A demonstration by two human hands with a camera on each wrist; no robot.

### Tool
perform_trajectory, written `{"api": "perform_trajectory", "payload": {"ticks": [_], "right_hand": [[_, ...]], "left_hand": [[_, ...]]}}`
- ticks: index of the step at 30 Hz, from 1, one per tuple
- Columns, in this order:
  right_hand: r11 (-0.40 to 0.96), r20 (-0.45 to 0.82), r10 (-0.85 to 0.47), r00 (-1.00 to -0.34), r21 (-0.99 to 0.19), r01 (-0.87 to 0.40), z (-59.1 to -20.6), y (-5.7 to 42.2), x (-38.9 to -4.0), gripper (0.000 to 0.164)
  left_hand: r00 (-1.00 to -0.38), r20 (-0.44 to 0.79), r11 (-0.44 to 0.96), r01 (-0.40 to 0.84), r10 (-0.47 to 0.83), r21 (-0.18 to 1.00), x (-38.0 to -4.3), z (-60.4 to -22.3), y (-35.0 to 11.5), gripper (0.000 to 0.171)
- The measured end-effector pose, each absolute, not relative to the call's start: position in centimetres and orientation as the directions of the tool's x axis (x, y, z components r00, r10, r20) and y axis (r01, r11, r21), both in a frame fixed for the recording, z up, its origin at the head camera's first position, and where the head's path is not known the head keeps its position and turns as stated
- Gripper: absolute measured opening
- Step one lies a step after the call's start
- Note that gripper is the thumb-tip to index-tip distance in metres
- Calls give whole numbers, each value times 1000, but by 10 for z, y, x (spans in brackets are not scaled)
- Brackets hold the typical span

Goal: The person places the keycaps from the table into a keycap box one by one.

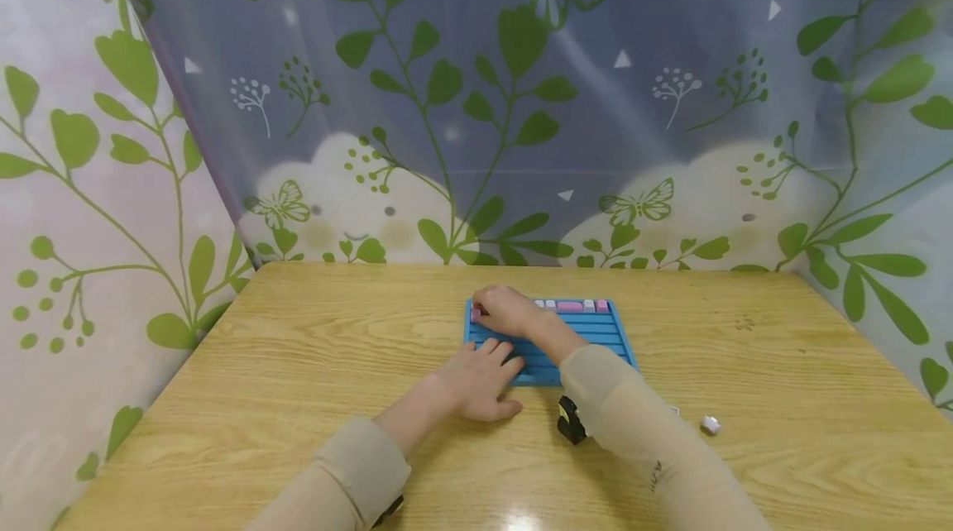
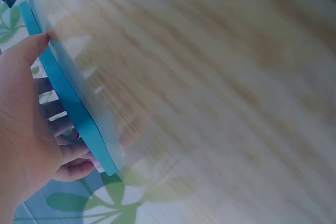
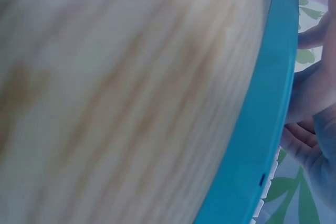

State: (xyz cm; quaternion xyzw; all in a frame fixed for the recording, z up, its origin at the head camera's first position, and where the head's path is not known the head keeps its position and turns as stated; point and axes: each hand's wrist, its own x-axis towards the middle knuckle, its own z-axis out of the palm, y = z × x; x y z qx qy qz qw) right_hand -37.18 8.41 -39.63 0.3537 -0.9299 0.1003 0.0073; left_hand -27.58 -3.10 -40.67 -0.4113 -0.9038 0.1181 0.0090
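A blue ridged keycap tray lies on the table, with pink and white keycaps along its far row. Over the tray's far left corner my right hand bends down, fingertips pinching a pink keycap. My left hand rests at the near left part of the tray with fingers spread and relaxed. In the left wrist view the left hand lies along the tray's blue side wall. The right wrist view shows the same tray's side close up, with fingers beyond it.
A white keycap lies on the wooden table to the right of the right forearm. Another small pale piece shows partly beside the sleeve. A black device sits under the right cuff. A patterned curtain hangs behind the table.
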Motion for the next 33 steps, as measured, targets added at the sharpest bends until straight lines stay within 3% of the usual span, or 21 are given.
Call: {"api": "perform_trajectory", "payload": {"ticks": [26, 33], "right_hand": [[761, 105, -612, -784, -190, -620, -395, 81, -369, 6], [751, 88, -615, -784, -239, -616, -384, 89, -364, 24]], "left_hand": [[-662, -90, 633, 742, 745, -221, -276, -406, -29, 59], [-672, -97, 646, 735, 734, -206, -278, -407, -30, 61]]}}
